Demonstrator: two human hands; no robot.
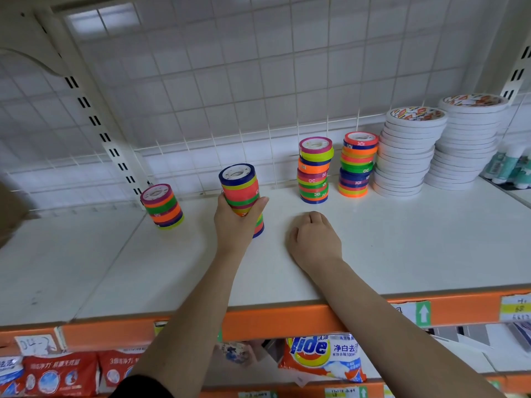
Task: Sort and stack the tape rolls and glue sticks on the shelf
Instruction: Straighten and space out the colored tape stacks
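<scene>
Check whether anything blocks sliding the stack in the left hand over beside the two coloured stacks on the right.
The right hand rests curled on the shelf, close to the path between the held stack and the coloured stacks. Nothing else intervenes.

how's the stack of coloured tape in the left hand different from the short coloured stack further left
The held stack is taller than the short stack. The left hand grips the held stack around its middle; nothing touches the short stack. The held stack's top roll is blue, the short stack's purple. Both lean left and are made of small neon rolls with white cores.
</scene>
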